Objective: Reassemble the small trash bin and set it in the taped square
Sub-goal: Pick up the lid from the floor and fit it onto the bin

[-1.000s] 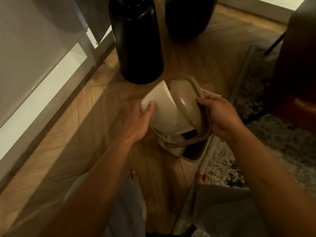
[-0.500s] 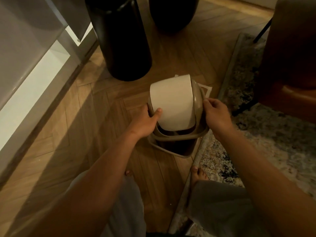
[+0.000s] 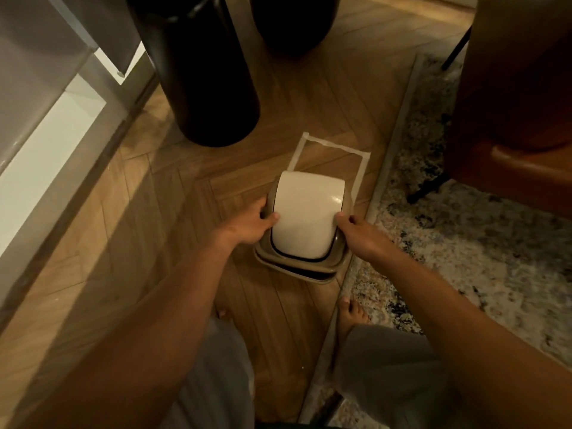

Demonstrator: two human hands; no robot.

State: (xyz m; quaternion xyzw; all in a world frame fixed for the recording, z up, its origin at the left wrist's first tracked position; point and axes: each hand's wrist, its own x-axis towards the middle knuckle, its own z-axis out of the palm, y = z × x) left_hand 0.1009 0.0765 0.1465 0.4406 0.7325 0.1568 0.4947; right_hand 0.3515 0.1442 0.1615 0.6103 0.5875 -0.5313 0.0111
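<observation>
Since a second ago we have turned the trash bin (image 3: 305,230) from tilted on its side to upright, its white swing lid (image 3: 306,216) now facing up inside the beige rim (image 3: 297,266). More of the taped square (image 3: 331,150) shows beyond it than before; the bin covers the square's near part, and we cannot tell whether its base sits fully inside. Our left hand (image 3: 250,224) grasps the rim's left side, thumb on the lid's edge. Our right hand (image 3: 360,235) grips the right side, fingers curled out of sight. The bin's body is hidden under the lid. Two dark vases (image 3: 201,72) are cut off at the top.
</observation>
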